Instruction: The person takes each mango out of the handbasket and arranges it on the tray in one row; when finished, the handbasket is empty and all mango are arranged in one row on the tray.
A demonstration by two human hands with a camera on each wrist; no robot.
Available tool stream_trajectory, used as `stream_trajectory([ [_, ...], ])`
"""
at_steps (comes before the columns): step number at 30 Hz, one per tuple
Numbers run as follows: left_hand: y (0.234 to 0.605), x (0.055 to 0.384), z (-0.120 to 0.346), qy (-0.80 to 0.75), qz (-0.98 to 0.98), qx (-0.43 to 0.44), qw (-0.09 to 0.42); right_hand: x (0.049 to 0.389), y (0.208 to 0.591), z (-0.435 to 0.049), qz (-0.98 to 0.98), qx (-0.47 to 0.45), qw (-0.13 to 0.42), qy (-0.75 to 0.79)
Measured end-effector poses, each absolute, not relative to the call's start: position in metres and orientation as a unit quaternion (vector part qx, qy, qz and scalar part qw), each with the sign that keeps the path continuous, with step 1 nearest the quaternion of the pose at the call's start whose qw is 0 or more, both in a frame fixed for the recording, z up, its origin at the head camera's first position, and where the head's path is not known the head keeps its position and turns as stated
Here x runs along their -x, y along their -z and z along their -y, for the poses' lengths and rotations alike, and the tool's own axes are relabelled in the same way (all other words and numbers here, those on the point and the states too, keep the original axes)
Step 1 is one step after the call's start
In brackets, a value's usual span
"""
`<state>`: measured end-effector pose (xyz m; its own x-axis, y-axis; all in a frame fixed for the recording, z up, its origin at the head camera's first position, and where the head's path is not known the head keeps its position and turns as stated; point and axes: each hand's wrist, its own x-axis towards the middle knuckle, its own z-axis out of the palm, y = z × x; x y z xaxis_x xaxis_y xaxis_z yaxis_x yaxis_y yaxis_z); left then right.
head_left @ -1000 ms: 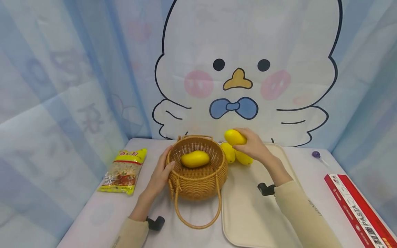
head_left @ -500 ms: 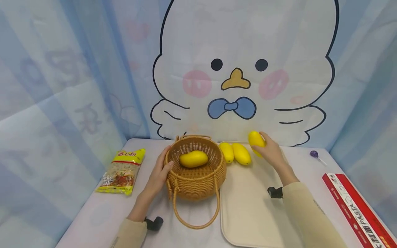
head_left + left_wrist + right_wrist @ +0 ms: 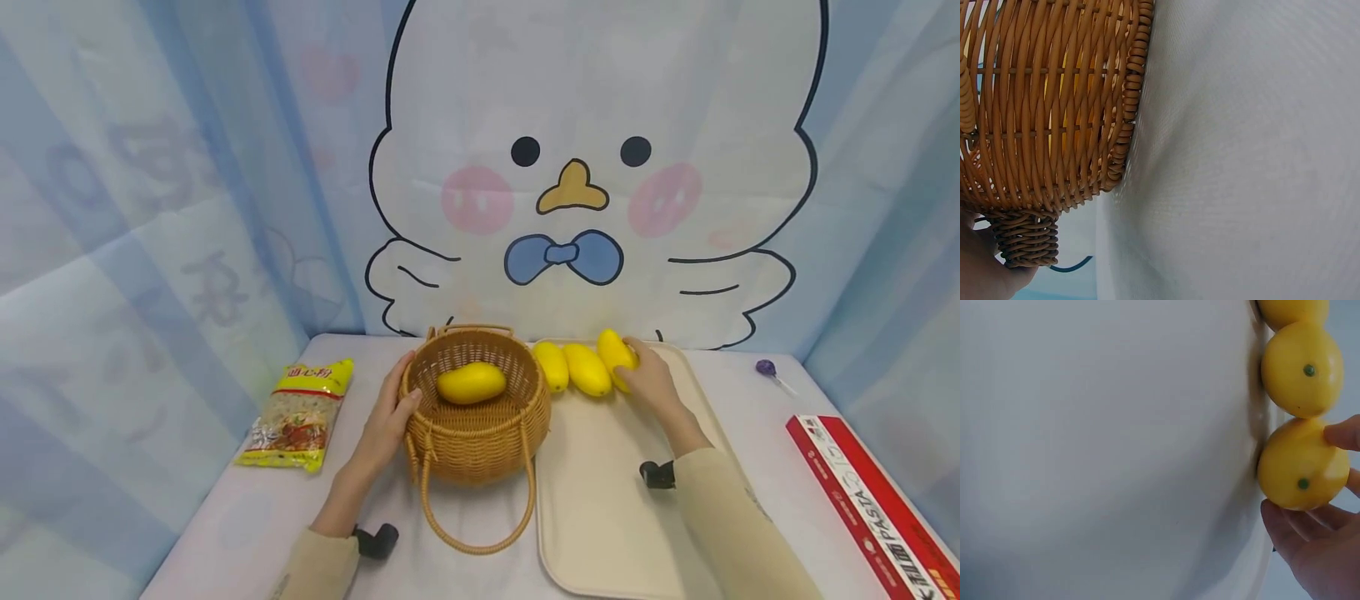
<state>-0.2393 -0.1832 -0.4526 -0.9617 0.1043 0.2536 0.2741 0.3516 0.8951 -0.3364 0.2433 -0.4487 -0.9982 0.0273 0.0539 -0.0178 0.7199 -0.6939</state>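
My left hand [image 3: 387,414] holds the round wicker basket [image 3: 480,454] by its left side, thumb over the rim. Inside the basket lies one yellow mango [image 3: 471,383]; its front handle hangs down onto the table. In the left wrist view the woven wall [image 3: 1054,119] fills the left side. My right hand [image 3: 654,377] grips another mango [image 3: 613,354] at the back of the cream tray [image 3: 600,500]. Two more mangoes lie to its left, a middle one [image 3: 587,369] and one beside the basket [image 3: 553,367]. In the right wrist view the gripped mango [image 3: 1300,469] meets the middle one [image 3: 1300,369].
A yellow plastic food packet [image 3: 300,417] lies at the left. On the right are a purple lollipop [image 3: 767,367] and a long red pasta box [image 3: 870,508]. A curtain with a cartoon bird [image 3: 577,100] hangs behind the table.
My right hand has carried the mango from above the other two to the right, then lowered it beside them on the tray. The left hand stays on the basket.
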Motion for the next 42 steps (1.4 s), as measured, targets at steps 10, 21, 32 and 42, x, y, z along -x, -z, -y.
stream_trajectory([
  [10,0.448,0.24,0.183,0.55,0.824,0.114,0.075,0.331,0.445,-0.255,0.901,0.018,-0.043,-0.432],
  [21,0.451,0.241,0.185,0.556,0.819,0.117,0.079,0.327,0.45,-0.264,0.902,0.052,-0.044,-0.426],
  [32,0.449,0.239,0.183,0.554,0.821,0.114,0.079,0.329,0.452,-0.266,0.902,0.054,-0.027,-0.427],
  [42,0.451,0.24,0.183,0.554,0.821,0.116,0.081,0.325,0.453,-0.259,0.909,0.041,-0.026,-0.415],
])
